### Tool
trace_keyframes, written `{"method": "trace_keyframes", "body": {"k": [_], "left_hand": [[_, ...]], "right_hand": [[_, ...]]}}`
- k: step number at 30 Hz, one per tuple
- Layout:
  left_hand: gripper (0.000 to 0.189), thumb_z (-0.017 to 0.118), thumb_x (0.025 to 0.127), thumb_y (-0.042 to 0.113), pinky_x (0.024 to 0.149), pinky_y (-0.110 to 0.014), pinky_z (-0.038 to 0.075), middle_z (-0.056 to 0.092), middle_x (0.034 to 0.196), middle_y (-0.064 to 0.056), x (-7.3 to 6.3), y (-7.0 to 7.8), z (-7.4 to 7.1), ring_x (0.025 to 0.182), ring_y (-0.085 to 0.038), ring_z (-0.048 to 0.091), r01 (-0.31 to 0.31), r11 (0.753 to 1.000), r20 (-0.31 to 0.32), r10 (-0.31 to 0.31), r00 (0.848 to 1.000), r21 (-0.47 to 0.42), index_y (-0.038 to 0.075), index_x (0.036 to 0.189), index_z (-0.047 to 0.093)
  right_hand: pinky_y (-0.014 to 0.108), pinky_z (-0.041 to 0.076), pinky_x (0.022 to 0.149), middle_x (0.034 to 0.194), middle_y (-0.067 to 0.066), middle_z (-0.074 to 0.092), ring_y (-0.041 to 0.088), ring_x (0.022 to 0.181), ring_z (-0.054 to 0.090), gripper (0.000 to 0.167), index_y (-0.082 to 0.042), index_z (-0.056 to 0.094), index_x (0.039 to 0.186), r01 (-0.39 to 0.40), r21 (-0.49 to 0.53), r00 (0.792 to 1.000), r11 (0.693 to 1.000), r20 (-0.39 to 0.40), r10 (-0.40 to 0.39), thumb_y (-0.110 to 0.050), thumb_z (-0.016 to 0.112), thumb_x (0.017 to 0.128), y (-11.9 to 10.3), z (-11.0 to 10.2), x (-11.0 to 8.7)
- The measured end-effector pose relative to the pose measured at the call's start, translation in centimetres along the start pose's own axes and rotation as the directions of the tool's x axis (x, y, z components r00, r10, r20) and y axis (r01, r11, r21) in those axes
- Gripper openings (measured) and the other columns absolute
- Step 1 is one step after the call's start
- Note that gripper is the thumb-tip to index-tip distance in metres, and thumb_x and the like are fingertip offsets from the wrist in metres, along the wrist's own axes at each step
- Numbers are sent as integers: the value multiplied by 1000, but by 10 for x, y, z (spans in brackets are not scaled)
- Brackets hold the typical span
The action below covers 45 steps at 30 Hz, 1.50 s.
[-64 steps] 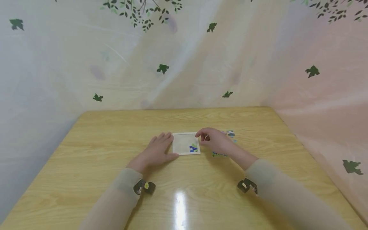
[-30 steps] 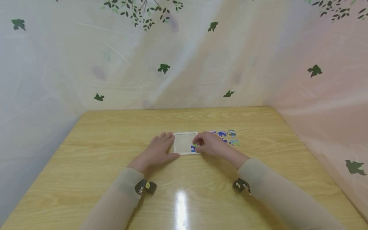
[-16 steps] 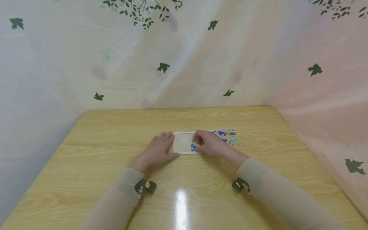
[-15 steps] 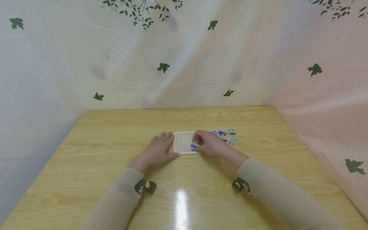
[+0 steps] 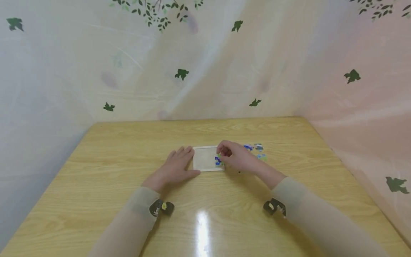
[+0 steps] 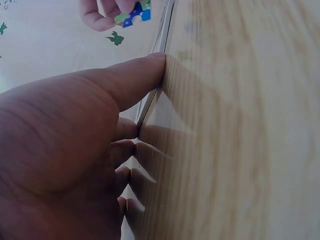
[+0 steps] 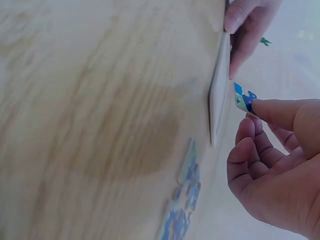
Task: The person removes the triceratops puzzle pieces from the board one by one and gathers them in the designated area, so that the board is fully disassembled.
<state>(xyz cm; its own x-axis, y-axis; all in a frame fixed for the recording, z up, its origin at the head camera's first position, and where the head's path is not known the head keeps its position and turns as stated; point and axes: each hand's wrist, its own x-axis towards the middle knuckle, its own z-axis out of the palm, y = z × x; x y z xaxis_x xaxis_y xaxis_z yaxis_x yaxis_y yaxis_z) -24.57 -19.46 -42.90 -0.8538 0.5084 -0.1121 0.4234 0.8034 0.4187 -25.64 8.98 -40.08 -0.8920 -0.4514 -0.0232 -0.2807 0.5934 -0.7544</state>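
Observation:
My left hand (image 5: 174,167) lies with fingers spread at the left edge of a shallow white puzzle tray (image 5: 203,160), thumb at its near corner. In the left wrist view, the thumb (image 6: 135,75) and fingertips touch the tray's edge. My right hand (image 5: 237,157) pinches a blue and green jigsaw puzzle piece (image 5: 218,161) between thumb and fingers, over the tray's right side. The right wrist view shows this puzzle piece (image 7: 244,98) raised clear of the tray (image 7: 218,92). Whether it is one piece or a joined pair, I cannot tell.
Several loose puzzle pieces (image 5: 258,146) lie on the wooden table (image 5: 205,200) to the right of the tray, partly hidden by the right hand. A pale curtain (image 5: 144,71) with green leaf and bird prints hangs behind the table.
The right hand went from the tray's right edge down to the blue and green piece in the near right corner, then lifted it. The left hand stays on the tray's edge.

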Motion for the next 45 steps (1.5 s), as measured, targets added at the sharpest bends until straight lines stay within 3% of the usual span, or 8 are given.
{"method": "trace_keyframes", "body": {"k": [4,9,17,27,38,45], "left_hand": [[95,64,108,56,136,-59,1,13,182,-19,0,-1,0,168,-43,6,-4,1000,1,4,1000,5,-1,173,24],[95,64,109,54,135,-60,0,13,182,-21,1,-2,-1,168,-43,6,-16,1000,7,16,1000,-1,-2,173,23],[97,63,108,58,135,-62,-1,13,182,-22,5,-9,4,168,-45,5,-38,998,-10,38,999,-45,-3,173,24],[100,63,106,63,135,-63,0,15,182,-21,9,-18,12,168,-46,7,-58,996,-39,56,998,-63,-3,172,28],[94,64,108,51,134,-65,1,15,180,-27,0,-2,-2,167,-50,7,-47,998,-6,46,999,-52,-8,170,27],[99,65,106,59,134,-65,-1,14,181,-23,7,-12,6,168,-47,6,-52,997,-19,51,999,-51,-5,172,27]], "right_hand": [[37,54,84,105,5,66,23,97,61,12,-10,68,120,32,-10,999,999,-21,-32,-5,68,109,2,-11,-9],[37,54,83,105,6,65,24,97,60,13,-8,69,122,16,-15,999,1000,-46,-17,-6,66,109,8,-25,-20],[37,56,86,108,7,68,24,99,62,15,-8,70,125,-57,-62,994,996,-93,51,-8,68,110,24,-47,-39],[38,55,90,116,11,68,26,107,62,17,-4,67,126,-129,-43,985,991,-123,123,-9,68,109,43,-73,-69],[33,57,89,118,12,69,29,113,65,22,1,65,128,-145,-60,985,988,-106,138,-10,68,110,63,-89,-93],[30,58,80,108,10,69,24,101,64,19,2,65,122,-170,-24,984,985,-64,168,-7,71,107,69,-90,-98]]}}
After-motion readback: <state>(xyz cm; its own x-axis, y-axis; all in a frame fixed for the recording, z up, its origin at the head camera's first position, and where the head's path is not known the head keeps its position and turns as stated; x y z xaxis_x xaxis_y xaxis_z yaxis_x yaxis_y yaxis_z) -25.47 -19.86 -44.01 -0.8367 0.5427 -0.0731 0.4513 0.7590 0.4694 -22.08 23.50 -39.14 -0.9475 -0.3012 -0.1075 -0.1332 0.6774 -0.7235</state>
